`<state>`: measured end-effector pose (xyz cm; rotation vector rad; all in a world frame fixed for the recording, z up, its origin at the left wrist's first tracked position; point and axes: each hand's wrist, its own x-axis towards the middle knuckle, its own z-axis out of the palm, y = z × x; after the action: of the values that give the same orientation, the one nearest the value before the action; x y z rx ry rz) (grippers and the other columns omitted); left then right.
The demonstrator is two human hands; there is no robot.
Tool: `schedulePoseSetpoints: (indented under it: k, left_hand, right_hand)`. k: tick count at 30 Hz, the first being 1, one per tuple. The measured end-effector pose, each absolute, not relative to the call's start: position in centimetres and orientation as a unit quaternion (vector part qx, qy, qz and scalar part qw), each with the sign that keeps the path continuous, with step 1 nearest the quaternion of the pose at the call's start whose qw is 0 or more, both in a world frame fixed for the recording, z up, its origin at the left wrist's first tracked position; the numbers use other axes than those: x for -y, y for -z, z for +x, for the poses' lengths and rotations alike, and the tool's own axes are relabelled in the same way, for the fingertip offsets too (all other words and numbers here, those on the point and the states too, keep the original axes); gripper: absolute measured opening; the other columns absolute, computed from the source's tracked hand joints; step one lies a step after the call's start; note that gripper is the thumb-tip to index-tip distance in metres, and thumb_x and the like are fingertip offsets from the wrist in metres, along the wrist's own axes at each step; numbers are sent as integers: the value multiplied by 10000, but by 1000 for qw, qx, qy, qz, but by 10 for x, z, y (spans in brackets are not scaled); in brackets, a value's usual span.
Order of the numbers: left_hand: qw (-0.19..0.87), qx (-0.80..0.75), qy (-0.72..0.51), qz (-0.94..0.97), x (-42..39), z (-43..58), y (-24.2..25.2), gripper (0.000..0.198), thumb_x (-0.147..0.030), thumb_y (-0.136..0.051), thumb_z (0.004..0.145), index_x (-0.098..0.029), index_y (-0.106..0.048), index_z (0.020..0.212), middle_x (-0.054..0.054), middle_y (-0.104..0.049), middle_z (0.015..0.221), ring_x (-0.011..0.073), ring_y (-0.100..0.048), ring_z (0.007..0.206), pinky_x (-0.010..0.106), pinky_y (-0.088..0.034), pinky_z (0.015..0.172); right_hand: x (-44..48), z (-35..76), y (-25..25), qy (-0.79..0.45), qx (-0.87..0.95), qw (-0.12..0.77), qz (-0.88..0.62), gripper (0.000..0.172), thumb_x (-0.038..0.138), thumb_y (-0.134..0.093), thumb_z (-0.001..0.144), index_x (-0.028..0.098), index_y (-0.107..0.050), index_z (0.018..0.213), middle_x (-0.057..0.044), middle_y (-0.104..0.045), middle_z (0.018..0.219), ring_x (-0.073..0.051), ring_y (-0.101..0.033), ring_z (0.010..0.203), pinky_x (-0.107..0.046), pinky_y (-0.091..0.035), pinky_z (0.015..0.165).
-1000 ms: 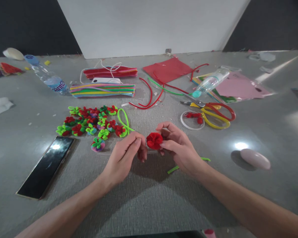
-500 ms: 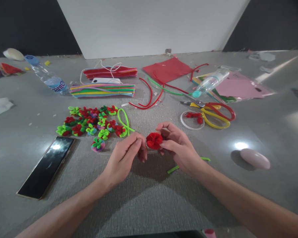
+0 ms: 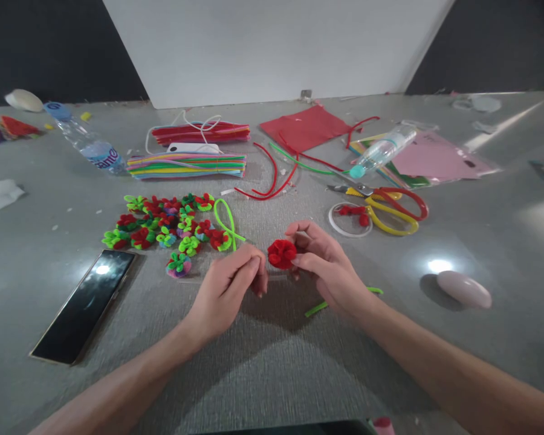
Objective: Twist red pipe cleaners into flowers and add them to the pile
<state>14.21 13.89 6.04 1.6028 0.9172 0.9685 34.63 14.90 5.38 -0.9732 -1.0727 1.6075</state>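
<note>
Between the thumb and fingers of my right hand [image 3: 324,266] is a round red pipe-cleaner flower [image 3: 281,254], held just above the table. My left hand [image 3: 231,284] is closed in a pinch to the left of it, with a narrow gap between. Whatever those left fingers hold, if anything, is hidden. A looped light green pipe cleaner [image 3: 231,214] lies just beyond the left fingertips. Under my right wrist a short green pipe-cleaner piece [image 3: 316,309] is partly covered. Farther left sits a cluster of small finished pipe-cleaner flowers [image 3: 165,225] in red, green and other colours.
A phone [image 3: 84,308] lies at left, near a water bottle [image 3: 90,142]. Bundled pipe cleaners [image 3: 188,165] lie behind the flowers. To the right are scissors [image 3: 390,208], a white tape ring [image 3: 333,223], a second bottle [image 3: 383,151] and a pink egg-shaped object [image 3: 465,289]. Red felt [image 3: 303,125] lies behind.
The red flower has turned slightly in my right fingers. My left fingertips, which were against its left edge, are now slightly apart from it.
</note>
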Motion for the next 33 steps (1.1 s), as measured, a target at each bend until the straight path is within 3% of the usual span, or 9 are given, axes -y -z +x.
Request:
schedulePoseSetpoints:
  k: [14,21,28,33]
  left_hand:
    - [413,-408,-391,714,-138,140,-64,345,-111,-430,1021,-192,-565,714,-18,-606,653,114,-552,621,274,-411,630]
    - [341,-430,-453,703,-141,139,-63,223,-116,-554,989,-198,-733,885,16,-682,841,140,-606,775,282,-464,715]
    - [391,-427,-471,665,-139,139,-57,130,-114,-619,954,-211,-703,973,18,-650,906,152,-605,829,282,-502,735]
    - [376,-412,-428,711,-138,140,-58,439,-133,-686,895,-267,-649,1312,45,-667,1119,198,-640,1003,332,-549,859]
  right_hand:
    - [-147,346,-54,-660,453,460,-384,321,182,-687,827,248,-591,1127,13,-621,909,-121,-546,738,-244,-464,615]
    - [-148,347,-54,-660,454,458,-386,318,195,-698,831,251,-590,1126,4,-613,934,-128,-545,753,-242,-474,606]
    - [-148,347,-51,-664,454,459,-377,329,192,-704,830,254,-592,1133,15,-605,911,-126,-543,747,-239,-468,593]
    - [-147,345,-52,-667,456,457,-372,337,165,-685,818,250,-588,1129,29,-600,890,-113,-537,718,-239,-442,591]
